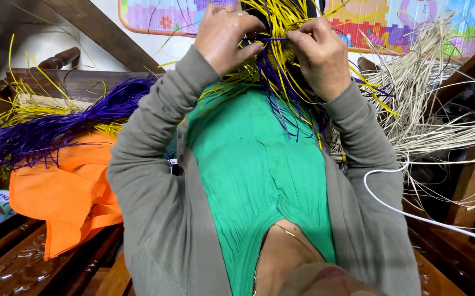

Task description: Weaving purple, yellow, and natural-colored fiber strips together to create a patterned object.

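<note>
the view looks down over the person's own chest, in a green top and grey cardigan, to both hands raised in front. the left hand [224, 34] is clenched on a small woven piece [281, 52] of yellow and purple strips, fingers curled over its near edge, while the right hand [317, 52] pinches the same piece from the other side, thumb and fingertips pressed on a purple strip that runs straight across between the two hands. the woven piece sits between the hands at the top of the view, with its loose strip ends [281, 104] hanging down and fanning out over the green top. to the left, well apart from the hands, a bundle of purple strips [56, 129] lies across yellow strips [26, 107] and an orange cloth [65, 186] on a dark wooden bench [24, 263]. to the right a sheaf of pale natural straw [424, 93] spreads out, and a white cable [407, 214] curves below it. the risks appear small but real: the many free ends hang crossed and close together, so a pull on the wrong one could loosen the weave or tangle the strands; a strip drawn too tight across the piece might kink or split; and the hanging ends could catch on the cardigan sleeve as the hands turn.
</note>
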